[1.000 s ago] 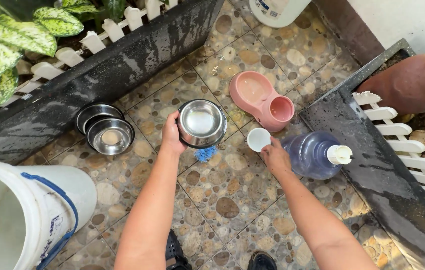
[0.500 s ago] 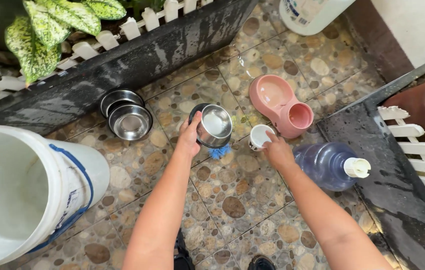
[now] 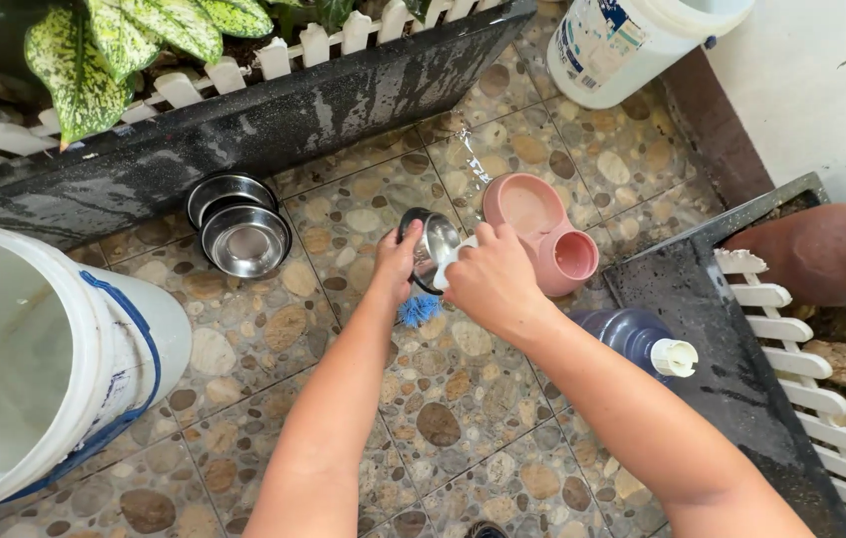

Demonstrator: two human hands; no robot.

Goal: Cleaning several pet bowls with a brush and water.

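Left hand [image 3: 399, 261] gripping tilted steel bowl [image 3: 434, 246] by its rim above the pebble-tile floor [image 3: 463, 399], right hand [image 3: 483, 279] closed on a small white cup [image 3: 452, 261] touching the bowl's right side, beside pink feeder [image 3: 542, 224].

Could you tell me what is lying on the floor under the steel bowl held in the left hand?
Under the tilted steel bowl, blue bristles of a brush show on the pebble tile floor. The rest of the brush is covered by the left hand.

Glossy steel bowl [image 3: 433, 249], matt pink plastic feeder [image 3: 540, 231], smooth white plastic bucket [image 3: 134, 349], wet pebble-patterned floor tiles [image 3: 453, 399]
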